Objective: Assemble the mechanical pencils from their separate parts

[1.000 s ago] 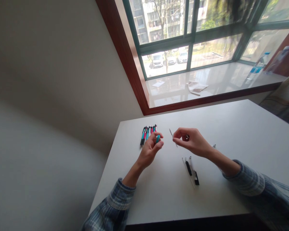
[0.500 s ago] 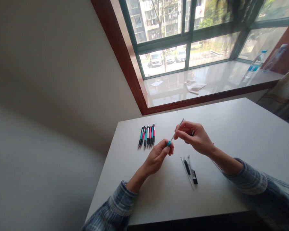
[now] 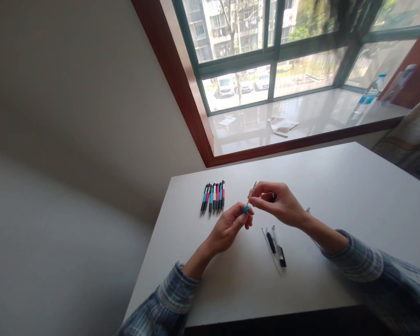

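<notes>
My left hand (image 3: 229,226) is closed on a teal pen barrel (image 3: 245,209), its upper end showing above the thumb. In my right hand (image 3: 275,200) a thin pen refill (image 3: 254,189) is pinched between thumb and fingers, tilted, its lower end in or at the top of the barrel. A small dark piece (image 3: 273,197) shows by the curled fingers of the right hand; its kind is unclear. On the table below the hands lie a loose refill (image 3: 272,252), a black grip (image 3: 271,242) and a clear and black pen part (image 3: 282,256).
Several assembled click pens (image 3: 213,198), teal, red and white with black grips, lie in a row on the white table (image 3: 203,289). Another slim part lies partly under my right forearm. Behind are a windowsill with a cloth (image 3: 282,126) and a water bottle (image 3: 369,95).
My right hand has moved left and slightly down, and more of the refill has sunk into the teal barrel. My left hand stays nearly in place.
</notes>
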{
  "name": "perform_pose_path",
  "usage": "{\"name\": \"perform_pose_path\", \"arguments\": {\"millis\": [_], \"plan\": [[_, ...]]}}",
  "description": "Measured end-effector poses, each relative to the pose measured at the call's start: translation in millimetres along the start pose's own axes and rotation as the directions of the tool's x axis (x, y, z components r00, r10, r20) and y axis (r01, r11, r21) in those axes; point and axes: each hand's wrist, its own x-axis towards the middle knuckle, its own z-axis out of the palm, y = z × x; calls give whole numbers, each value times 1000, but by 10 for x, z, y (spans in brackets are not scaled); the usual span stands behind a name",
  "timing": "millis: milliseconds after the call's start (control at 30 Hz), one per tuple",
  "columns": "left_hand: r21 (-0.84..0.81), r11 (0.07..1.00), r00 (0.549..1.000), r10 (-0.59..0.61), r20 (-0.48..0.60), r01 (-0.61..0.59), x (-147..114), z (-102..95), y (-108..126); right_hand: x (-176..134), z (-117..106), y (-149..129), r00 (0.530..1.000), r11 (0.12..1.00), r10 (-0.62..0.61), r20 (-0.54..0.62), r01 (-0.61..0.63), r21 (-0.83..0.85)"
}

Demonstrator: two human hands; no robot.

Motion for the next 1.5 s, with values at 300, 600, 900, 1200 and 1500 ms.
{"name": "perform_pose_path", "arguments": {"millis": [300, 600, 900, 1200, 1500], "plan": [[-69, 997, 996, -22, -84, 16, 11, -45, 22, 7, 2, 53, 998, 982, 29, 49, -19, -187], [-333, 942, 947, -146, -287, 44, 59, -162, -13, 19, -33, 150, 998, 987, 57, 23, -53, -151], [18, 994, 984, -108, -142, 111, -32, -106, -72, 93, -57, 280, 988, 966, 134, -73, -114, 232], [79, 984, 987, -160, 8, 159, -77, -58, -126, 82, -96, 92, 994, 954, 51, -96, -20, 299], [79, 984, 987, -161, 10, 159, -63, -70, -136, 54, -49, 19, 996, 955, -31, -84, 54, 293]]}}
